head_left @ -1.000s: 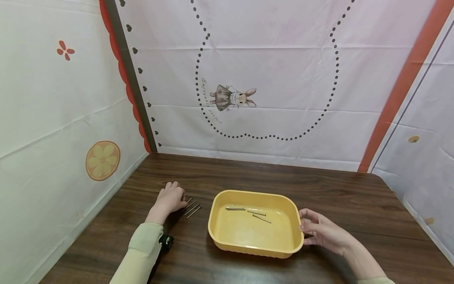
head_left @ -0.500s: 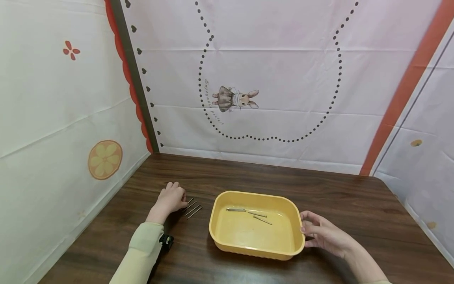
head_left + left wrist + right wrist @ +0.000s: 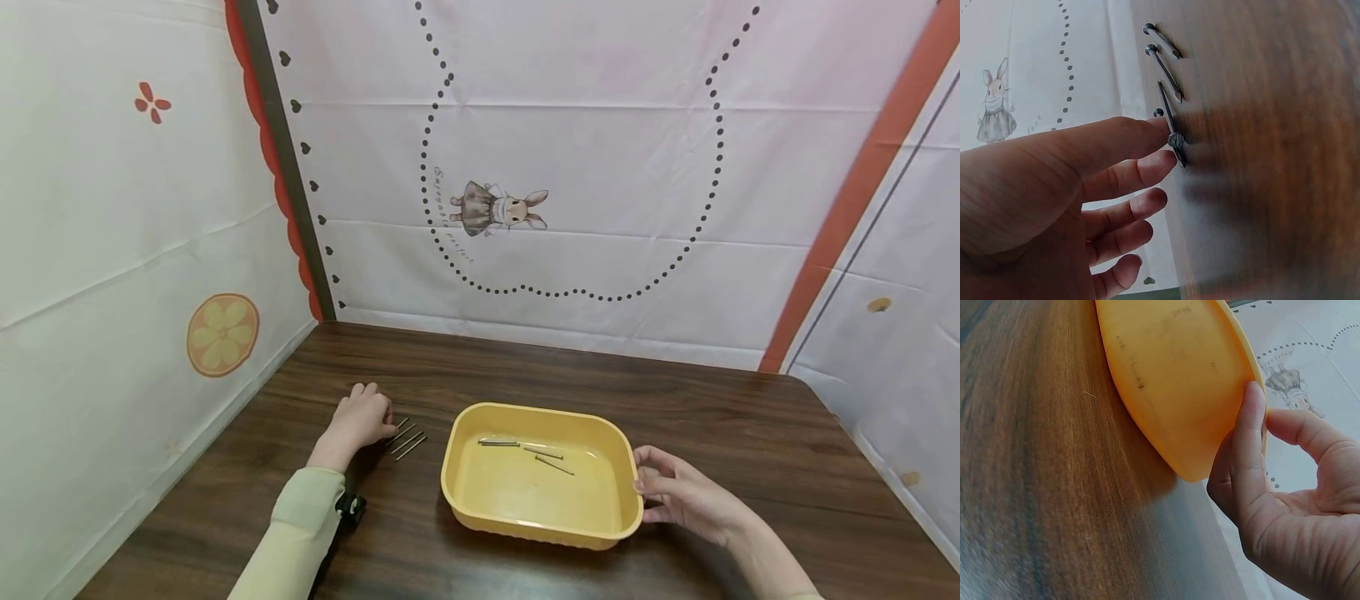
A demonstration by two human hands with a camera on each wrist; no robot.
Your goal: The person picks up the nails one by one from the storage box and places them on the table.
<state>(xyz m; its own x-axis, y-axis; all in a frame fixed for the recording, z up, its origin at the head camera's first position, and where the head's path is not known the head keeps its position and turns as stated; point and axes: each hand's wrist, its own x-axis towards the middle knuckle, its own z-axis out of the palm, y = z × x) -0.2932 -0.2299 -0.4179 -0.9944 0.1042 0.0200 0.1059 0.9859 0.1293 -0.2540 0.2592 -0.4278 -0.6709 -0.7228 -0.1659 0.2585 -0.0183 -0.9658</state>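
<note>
Handling the thin grey steel nails (image 3: 406,437) calls for fingertip work: judge them light, rigid and smooth, with sharp points and small flat heads. A short row of them lies flat on the dark wood-grain tabletop (image 3: 720,417), toward its left edge, between your left hand (image 3: 358,421) and the shallow yellow plastic tray (image 3: 542,530). Three or so more nails (image 3: 525,452) already lie inside the tray.

Your left hand rests beside the row with relaxed, near-straight fingers. In the left wrist view the thumb tip (image 3: 1147,131) meets the head of the nearest nail (image 3: 1172,134); nothing is gripped. Because each nail lies flush on a hard surface, it will likely resist a direct pinch. Roll it with a fingertip or tip it up by the head, then pinch the shank near the middle, clear of the point.

Your right hand (image 3: 678,492) steadies the tray at its right end, thumb (image 3: 1250,425) pressed against the outer wall and the fingers curled at the rim. Judge the tray light, stiff and apt to slide on the smooth wood, so hold it by the rim.
</note>
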